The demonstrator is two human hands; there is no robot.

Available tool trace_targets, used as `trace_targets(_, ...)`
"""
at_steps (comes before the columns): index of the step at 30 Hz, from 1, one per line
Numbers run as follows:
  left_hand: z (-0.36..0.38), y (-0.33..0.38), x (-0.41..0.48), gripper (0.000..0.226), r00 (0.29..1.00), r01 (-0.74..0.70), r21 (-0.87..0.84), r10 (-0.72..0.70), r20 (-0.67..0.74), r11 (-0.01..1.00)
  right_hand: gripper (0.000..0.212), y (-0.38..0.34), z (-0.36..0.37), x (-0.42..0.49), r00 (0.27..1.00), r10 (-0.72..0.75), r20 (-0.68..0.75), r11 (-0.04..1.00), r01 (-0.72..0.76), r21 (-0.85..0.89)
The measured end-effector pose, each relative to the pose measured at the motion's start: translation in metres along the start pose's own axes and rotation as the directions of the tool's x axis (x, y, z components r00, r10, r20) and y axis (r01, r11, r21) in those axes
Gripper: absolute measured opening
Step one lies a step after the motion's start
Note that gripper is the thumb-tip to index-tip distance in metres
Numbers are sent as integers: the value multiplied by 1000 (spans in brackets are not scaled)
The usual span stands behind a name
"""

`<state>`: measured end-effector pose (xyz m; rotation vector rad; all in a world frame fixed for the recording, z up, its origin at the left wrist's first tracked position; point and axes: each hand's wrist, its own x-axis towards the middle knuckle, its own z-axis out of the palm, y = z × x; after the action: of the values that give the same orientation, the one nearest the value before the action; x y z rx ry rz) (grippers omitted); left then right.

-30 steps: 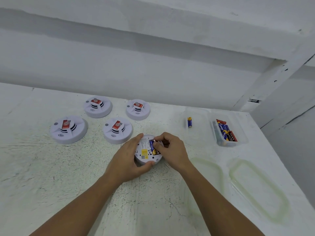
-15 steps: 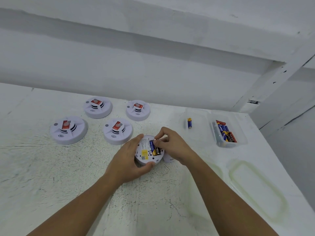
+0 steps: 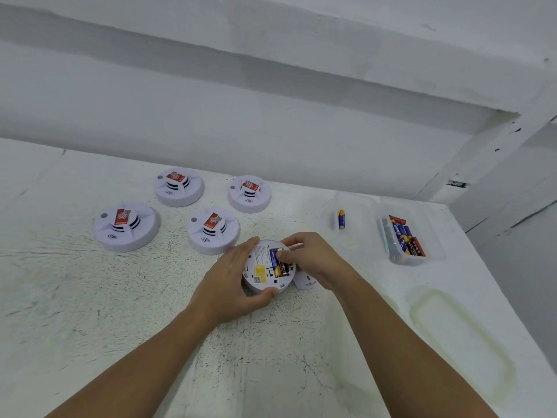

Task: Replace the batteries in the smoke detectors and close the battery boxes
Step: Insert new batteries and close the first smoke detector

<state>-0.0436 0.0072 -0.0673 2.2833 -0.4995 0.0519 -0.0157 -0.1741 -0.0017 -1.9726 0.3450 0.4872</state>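
While the left hand is gripping the upturned smoke detector on the surface, the right hand, sitting at three o'clock, is pinching the battery in its bay with curled fingers; its long axis is running eleven-to-five.

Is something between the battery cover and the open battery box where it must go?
Yes. The right hand lies over the cover, and its fingers hold the batteries in the box. The left hand only grips the detector rim.
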Motion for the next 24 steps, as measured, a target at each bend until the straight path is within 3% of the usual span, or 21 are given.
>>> trace_targets(3,0,0,0,99,1000,8,-7,-8,6,1000,7,-5,0,2,1000,29,5,1000,-29,4)
trace_targets(9,-1,2,0,100,999,30,-16,-29,22,999,4,-6,5,4,997,52,-54,999,-52,-5)
trace_targets(15,-5,4,1,100,997,71,-75,-68,43,995,26,-7,5,-9,992,-110,-60,943,85,-322)
trace_targets(18,-7,5,0,100,996,83,-100,-78,48,992,32,2,9,-16,962,-220,-164,867,115,-485)
trace_targets(21,-9,8,-2,98,995,90,-113,-86,40,989,29,17,11,-22,921,-309,-239,794,111,-598)
trace_targets(24,-11,9,-5,97,992,124,-131,-121,31,984,22,33,19,-22,910,-359,-209,700,114,-705)
